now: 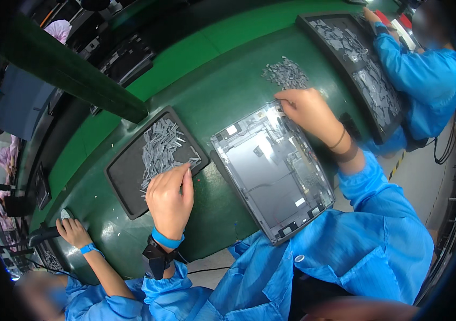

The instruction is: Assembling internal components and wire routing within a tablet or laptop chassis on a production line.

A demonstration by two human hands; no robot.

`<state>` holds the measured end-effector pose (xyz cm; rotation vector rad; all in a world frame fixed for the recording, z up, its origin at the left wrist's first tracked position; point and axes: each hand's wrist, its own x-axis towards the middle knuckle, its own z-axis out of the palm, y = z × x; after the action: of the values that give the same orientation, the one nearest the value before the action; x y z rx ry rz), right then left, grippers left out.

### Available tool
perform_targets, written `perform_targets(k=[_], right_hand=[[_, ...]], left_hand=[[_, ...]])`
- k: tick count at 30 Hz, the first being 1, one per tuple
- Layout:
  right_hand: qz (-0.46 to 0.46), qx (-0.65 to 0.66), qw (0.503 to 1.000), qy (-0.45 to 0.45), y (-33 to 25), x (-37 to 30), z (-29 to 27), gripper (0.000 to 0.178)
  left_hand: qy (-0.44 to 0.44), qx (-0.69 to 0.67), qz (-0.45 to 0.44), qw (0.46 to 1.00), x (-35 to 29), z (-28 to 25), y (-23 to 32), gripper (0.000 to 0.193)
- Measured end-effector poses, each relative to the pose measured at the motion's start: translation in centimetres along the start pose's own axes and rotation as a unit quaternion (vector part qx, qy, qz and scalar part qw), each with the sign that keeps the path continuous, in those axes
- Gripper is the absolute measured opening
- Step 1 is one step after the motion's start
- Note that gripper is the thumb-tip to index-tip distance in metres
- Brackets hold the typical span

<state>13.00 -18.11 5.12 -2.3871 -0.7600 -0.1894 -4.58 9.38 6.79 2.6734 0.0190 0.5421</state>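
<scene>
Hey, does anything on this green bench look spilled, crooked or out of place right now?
One thing: a loose pile of small grey parts lies directly on the green bench, outside any tray, just above the right hand. The parts by the left hand sit in a black tray. The grey panel looks undamaged.

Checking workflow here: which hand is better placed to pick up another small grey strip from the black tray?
Left hand: its fingertips already rest on the grey strips in the black tray. The right hand is on the grey panel.

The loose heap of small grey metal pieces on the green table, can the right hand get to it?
Probably yes: the right hand rests just below the heap of small grey metal pieces, nothing between.
</scene>
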Motion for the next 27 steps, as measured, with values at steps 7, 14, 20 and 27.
perform_targets(k=[7,14,20,27], right_hand=[[0.005,0.037,0.999,0.014,0.0,-0.1,0.1,0.017],[0.008,-0.022,0.999,0.033,-1.0,-0.3,1.3,0.016],[0.029,0.035,0.998,0.047,0.2,-0.8,1.1,0.021],[-0.005,-0.049,0.998,0.035,-0.2,-0.7,1.2,0.022]], left_hand=[[0.011,0.018,0.0,1.0,0.3,-0.1,-0.3,0.01],[0.018,0.033,-0.024,0.999,0.2,-0.6,-0.7,0.01],[0.008,0.044,-0.028,0.999,1.0,0.4,-1.1,0.01],[0.031,0.078,-0.017,0.996,1.7,0.5,-1.5,0.009]])
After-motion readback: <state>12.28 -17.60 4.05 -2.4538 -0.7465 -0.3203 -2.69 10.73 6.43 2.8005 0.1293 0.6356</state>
